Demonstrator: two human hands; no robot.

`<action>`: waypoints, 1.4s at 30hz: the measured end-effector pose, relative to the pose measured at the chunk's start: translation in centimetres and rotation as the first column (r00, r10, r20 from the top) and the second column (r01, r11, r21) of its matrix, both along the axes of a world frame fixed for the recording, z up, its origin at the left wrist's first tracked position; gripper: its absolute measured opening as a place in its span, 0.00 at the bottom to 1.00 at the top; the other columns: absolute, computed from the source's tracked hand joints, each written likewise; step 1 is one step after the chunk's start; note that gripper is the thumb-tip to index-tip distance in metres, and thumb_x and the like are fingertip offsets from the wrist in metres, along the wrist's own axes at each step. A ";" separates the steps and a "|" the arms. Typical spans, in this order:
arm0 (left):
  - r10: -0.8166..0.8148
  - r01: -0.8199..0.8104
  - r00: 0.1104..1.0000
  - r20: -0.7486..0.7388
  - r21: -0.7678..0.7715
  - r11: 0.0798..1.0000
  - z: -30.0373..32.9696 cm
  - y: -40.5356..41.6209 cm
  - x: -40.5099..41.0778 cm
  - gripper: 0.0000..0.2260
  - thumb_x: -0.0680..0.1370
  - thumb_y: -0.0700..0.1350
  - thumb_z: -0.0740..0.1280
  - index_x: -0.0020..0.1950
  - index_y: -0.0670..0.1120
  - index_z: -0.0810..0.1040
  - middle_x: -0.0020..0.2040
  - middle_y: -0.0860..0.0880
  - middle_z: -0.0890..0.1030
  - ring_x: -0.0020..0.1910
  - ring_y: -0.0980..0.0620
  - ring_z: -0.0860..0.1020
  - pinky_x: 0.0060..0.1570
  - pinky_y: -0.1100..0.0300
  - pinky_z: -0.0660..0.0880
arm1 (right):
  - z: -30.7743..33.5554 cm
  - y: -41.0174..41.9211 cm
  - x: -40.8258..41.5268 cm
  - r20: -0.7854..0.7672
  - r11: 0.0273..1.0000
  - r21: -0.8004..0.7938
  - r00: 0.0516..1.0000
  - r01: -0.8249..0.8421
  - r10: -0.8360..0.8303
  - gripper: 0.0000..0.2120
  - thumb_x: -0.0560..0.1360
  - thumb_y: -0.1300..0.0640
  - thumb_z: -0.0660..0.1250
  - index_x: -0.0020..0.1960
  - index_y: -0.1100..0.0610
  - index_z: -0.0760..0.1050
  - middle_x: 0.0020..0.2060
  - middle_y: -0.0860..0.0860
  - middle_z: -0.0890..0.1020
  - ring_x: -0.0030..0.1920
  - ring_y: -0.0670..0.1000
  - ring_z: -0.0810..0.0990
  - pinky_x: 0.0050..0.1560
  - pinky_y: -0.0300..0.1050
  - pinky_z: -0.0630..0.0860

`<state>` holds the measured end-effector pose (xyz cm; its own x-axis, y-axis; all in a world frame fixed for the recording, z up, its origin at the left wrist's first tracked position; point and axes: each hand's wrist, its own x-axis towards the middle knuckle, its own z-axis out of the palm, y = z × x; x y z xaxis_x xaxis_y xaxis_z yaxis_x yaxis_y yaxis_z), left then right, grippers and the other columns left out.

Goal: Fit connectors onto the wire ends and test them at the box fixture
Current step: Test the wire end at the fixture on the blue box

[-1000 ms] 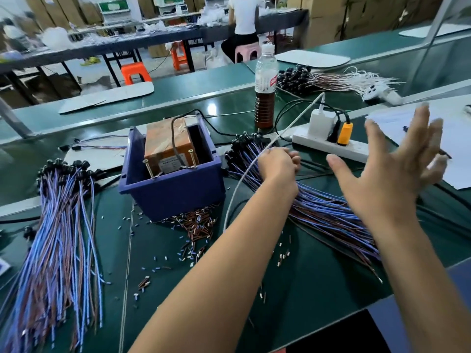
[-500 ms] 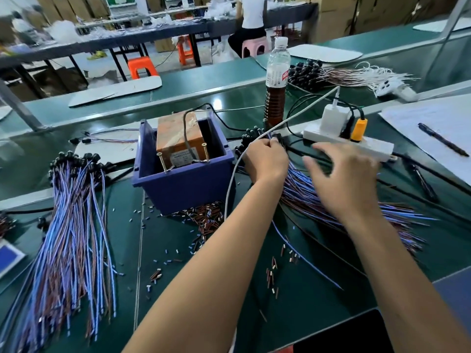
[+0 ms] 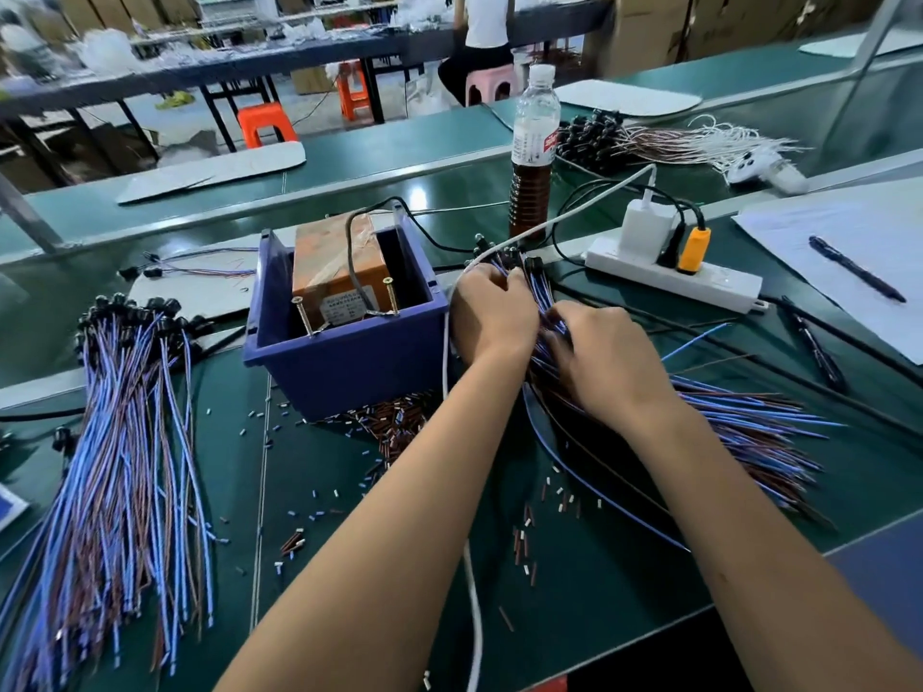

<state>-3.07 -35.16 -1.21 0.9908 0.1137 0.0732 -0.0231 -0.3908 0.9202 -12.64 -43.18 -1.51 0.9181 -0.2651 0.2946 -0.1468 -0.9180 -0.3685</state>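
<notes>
The left hand [image 3: 492, 312] is curled around the connector end of the right-hand wire bundle [image 3: 724, 427], just beside the blue box fixture [image 3: 349, 362], while the right hand [image 3: 607, 364] is pressed into the same bundle with fingers bent among the strands, though whether a single wire is pinched cannot be told. A tangle is judged likely if one wire is drawn out against its neighbours, and the white cable [image 3: 559, 219] lying across the left hand could be snagged. Loose connectors [image 3: 394, 422] scattered on the worktop [image 3: 599, 591] could be swept off by the forearms.
</notes>
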 end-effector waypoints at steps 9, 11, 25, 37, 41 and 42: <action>-0.166 0.193 0.980 -0.113 0.308 0.932 -0.1 0.8 -0.5 0.10 0.78 0.53 0.70 0.39 0.51 0.75 0.66 0.40 0.77 0.57 0.43 0.79 0.49 0.60 0.70 | -1.1 1.9 -0.1 -0.329 0.983 -0.155 0.933 0.096 -0.143 0.58 0.65 0.23 0.68 0.83 0.51 0.49 0.72 0.59 0.67 0.73 0.63 0.64 0.68 0.65 0.66; -0.175 0.214 0.972 -0.156 0.286 0.934 0.2 0.6 -0.4 0.08 0.76 0.50 0.69 0.38 0.50 0.77 0.57 0.42 0.81 0.55 0.41 0.81 0.46 0.58 0.73 | -1.1 1.9 0.0 -0.330 0.987 -0.127 0.934 0.099 -0.136 0.57 0.67 0.26 0.70 0.83 0.49 0.47 0.73 0.59 0.67 0.73 0.63 0.64 0.68 0.64 0.67; -0.059 0.048 0.998 0.034 0.256 0.965 0.4 -0.1 0.0 0.20 0.79 0.48 0.74 0.61 0.43 0.66 0.44 0.47 0.74 0.43 0.47 0.72 0.43 0.53 0.67 | -1.1 -0.9 -0.6 -0.006 0.988 -0.052 0.990 0.144 -0.144 0.23 0.73 0.49 0.79 0.62 0.56 0.76 0.58 0.58 0.81 0.60 0.62 0.76 0.59 0.57 0.76; -0.651 0.751 0.621 -0.437 0.092 0.654 3.5 7.1 -3.5 0.06 0.81 0.40 0.65 0.46 0.44 0.79 0.30 0.50 0.70 0.24 0.54 0.63 0.24 0.65 0.59 | 3.4 3.8 -1.0 0.608 0.974 0.225 0.777 0.030 -0.165 0.13 0.67 0.70 0.60 0.41 0.59 0.81 0.38 0.55 0.84 0.41 0.59 0.81 0.44 0.52 0.75; -0.726 0.808 0.551 -0.411 0.044 0.588 4.0 14.2 -5.0 0.08 0.81 0.36 0.62 0.45 0.42 0.78 0.31 0.49 0.71 0.27 0.54 0.65 0.27 0.62 0.61 | 4.0 9.6 -0.3 0.651 0.966 0.165 0.758 -0.201 0.047 0.12 0.68 0.71 0.61 0.38 0.60 0.80 0.35 0.54 0.83 0.37 0.57 0.80 0.41 0.54 0.77; -0.726 0.807 0.562 -0.396 0.073 0.585 4.0 16.2 -5.2 0.07 0.81 0.35 0.63 0.47 0.40 0.79 0.33 0.48 0.73 0.29 0.53 0.68 0.28 0.61 0.64 | 3.8 11.2 -0.3 0.644 0.954 0.159 0.759 -0.255 0.096 0.12 0.68 0.71 0.61 0.37 0.60 0.80 0.34 0.54 0.82 0.37 0.56 0.80 0.40 0.54 0.77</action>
